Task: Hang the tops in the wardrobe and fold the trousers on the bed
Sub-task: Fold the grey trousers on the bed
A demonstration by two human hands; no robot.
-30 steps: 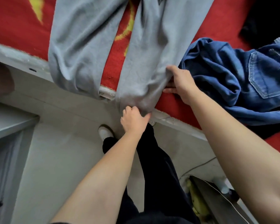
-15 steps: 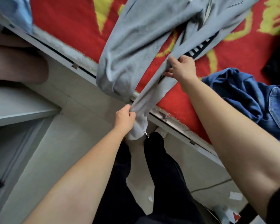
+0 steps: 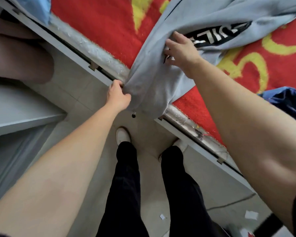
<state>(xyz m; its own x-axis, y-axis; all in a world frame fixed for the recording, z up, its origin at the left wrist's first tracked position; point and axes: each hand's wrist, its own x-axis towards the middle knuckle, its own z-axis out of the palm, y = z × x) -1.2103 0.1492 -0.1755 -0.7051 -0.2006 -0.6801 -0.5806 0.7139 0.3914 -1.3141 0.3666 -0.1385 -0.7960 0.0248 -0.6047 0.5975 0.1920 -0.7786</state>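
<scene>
Head view: left hand (image 3: 118, 96) pinches grey sweatpants (image 3: 154, 79) cuff at bed (image 3: 99, 53) edge, right hand (image 3: 181, 49) lies open-fingered, flat on the leg, likely aligning legs for folding on red blanket (image 3: 106, 23).

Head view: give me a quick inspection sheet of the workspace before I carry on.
Surface: bed with red and yellow cover.
Job's things: grey trousers draped over the bed edge; blue jeans crumpled at right.
Clutter: paper scraps on the floor.
Grippers: left hand grips the trouser cuff; right hand rests open on the leg.
Cables: thin wire on the floor.
Surroundings: tiled floor, grey shelf at left.
</scene>
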